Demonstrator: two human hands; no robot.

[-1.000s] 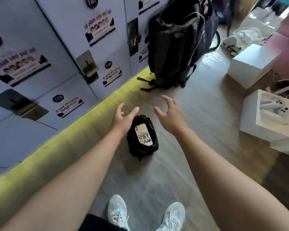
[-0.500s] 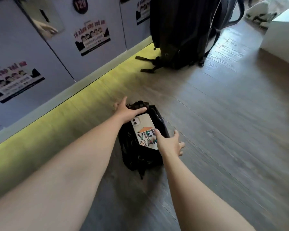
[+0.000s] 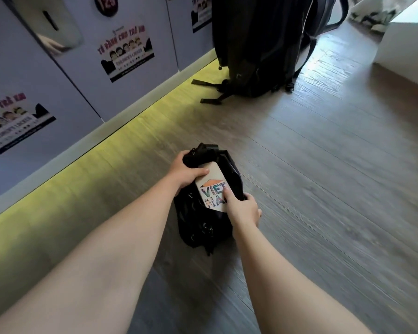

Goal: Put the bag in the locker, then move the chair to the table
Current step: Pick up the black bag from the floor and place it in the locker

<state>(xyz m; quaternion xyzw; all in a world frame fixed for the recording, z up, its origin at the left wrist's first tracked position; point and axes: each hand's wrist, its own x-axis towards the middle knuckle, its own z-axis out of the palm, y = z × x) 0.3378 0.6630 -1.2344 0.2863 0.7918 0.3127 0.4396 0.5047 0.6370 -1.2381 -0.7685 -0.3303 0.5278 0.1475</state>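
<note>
So we've got both hands on the bag [image 3: 203, 222], a small black one lying on the wood floor [image 3: 323, 189] a little way out from the lockers [image 3: 65, 75]. Our left hand [image 3: 187, 172] is wrapped over its far end, fingers clenched around the fabric with the thumb pressing the top of a phone [image 3: 211, 189] that lies on the bag. Our right hand [image 3: 241, 208] grips the near right side, thumb on the phone's lower edge, the other fingers curled under the bag's side. The phone case reads VIET NAM with an orange roof shape.

Around it: the locker doors all look closed, each with a children's locker sticker [image 3: 127, 51], and one has a round 120 badge [image 3: 106, 3]. A yellow-lit strip [image 3: 82, 174] runs along the floor at their base. A big black backpack [image 3: 261, 44] stands upright against the lockers further along, straps trailing on the floor, well apart from the bag. A white box [image 3: 405, 47] sits off to the far right. The floor between bag and lockers is bare.
</note>
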